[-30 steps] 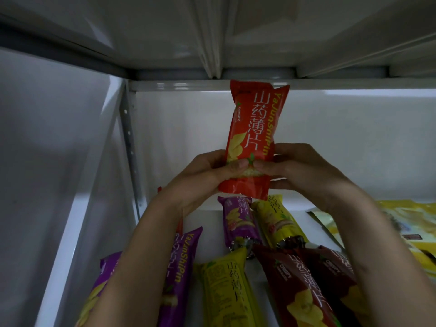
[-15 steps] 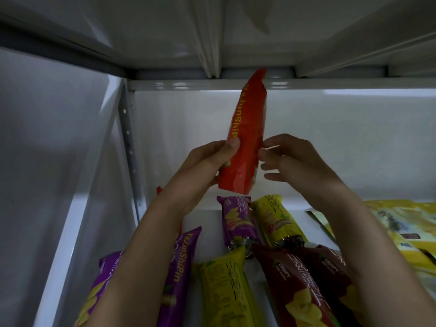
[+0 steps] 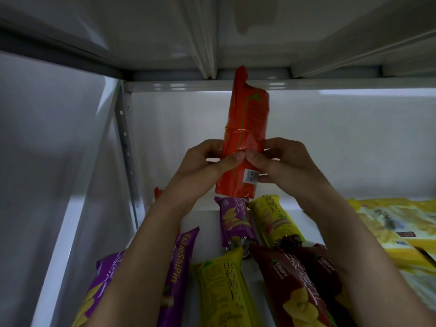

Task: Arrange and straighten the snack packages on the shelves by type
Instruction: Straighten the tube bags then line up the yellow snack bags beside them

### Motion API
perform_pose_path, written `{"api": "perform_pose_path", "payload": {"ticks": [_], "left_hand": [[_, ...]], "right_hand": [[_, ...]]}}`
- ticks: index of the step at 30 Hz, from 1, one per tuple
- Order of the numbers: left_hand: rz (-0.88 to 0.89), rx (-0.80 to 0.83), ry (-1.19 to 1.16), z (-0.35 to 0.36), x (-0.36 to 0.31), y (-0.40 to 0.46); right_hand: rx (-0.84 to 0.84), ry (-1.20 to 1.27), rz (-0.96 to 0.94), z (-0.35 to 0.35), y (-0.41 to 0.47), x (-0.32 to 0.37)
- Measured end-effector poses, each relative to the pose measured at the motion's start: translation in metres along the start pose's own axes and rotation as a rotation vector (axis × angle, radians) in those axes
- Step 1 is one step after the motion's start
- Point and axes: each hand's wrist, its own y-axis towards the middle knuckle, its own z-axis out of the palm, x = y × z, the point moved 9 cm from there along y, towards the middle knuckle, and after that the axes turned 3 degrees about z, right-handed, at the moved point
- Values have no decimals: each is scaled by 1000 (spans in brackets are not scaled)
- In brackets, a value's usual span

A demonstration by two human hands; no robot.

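Observation:
An orange-red snack package stands upright in mid-air above the shelf, its back with the barcode label facing me. My left hand grips its lower left side, thumb across the front. My right hand grips the lower right side, thumb meeting the left thumb. Below lie a purple package, a yellow package, a nearer yellow package, dark red packages and purple packages at the left, partly hidden by my forearm.
The white shelf board carries the packages. A perforated upright post stands at the back left. The shelf above hangs close over the orange-red package's top. Flat yellow bags lie at the right.
The orange-red package has been turned about its long axis, from front facing me, through edge-on, to back facing me. Both hands now grip it again.

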Motion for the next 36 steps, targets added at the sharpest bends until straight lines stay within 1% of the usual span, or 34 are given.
{"api": "perform_pose_path", "payload": {"ticks": [2, 4, 6, 8, 10, 12, 15, 17, 21, 25, 27, 32, 34, 36], "left_hand": [[-1, -20, -27, -4, 0, 0], [-24, -14, -143, -5, 2, 0], [-68, -5, -291, -6, 4, -1], [-94, 19, -354, -4, 4, -1], [-87, 45, -287, -4, 3, 1], [-83, 77, -220, -2, 1, 0], [-95, 151, -201, 5, 1, -4], [-98, 159, -223, 8, 2, -5], [-66, 113, -204, 6, 4, -3], [-59, 107, -188, 4, 5, -2], [-70, 98, -202, 4, 4, -2], [-72, -12, -227, -8, 5, -1], [-63, -5, -225, -10, 5, -2], [-48, 37, -201, -9, 2, -4]], "right_hand": [[30, 19, 38, 2, -1, -1], [87, 31, 81, 6, -3, 0], [148, 97, 113, 10, -4, 2], [188, 173, 113, 12, -6, 5], [157, 196, 64, 8, -7, 11], [80, 193, 7, -1, -7, 15], [25, 165, -21, -5, -5, 15], [51, 120, -3, 0, -5, 12], [128, 116, 28, 6, -5, 9], [38, 110, -37, -3, -1, 9], [31, 100, -38, -3, 0, 8], [158, 36, 2, 13, -5, 6], [175, 72, 8, 16, -7, 7], [159, 112, -9, 15, -7, 11]]}}
